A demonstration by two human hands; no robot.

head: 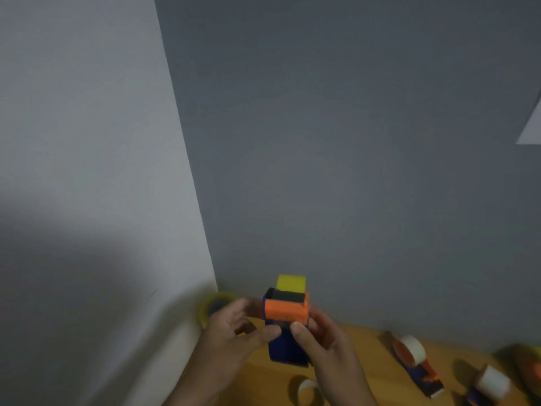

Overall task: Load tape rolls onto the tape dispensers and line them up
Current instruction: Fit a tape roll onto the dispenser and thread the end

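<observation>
Plain indoor room, likely a home or small office corner; cannot tell which. Bare grey wall [351,142] meets a lighter wall [87,127] at a corner, no decor. Wooden desk [366,347] along the bottom, pushed against the wall. Desk holds packing stuff: tape dispensers [418,367], loose tape rolls [307,391], one roll [216,306] in the corner. No machines, shelves or shop fittings visible. Dim light, blurry frame. Small pale patch [531,127] at right edge, unclear what.
</observation>
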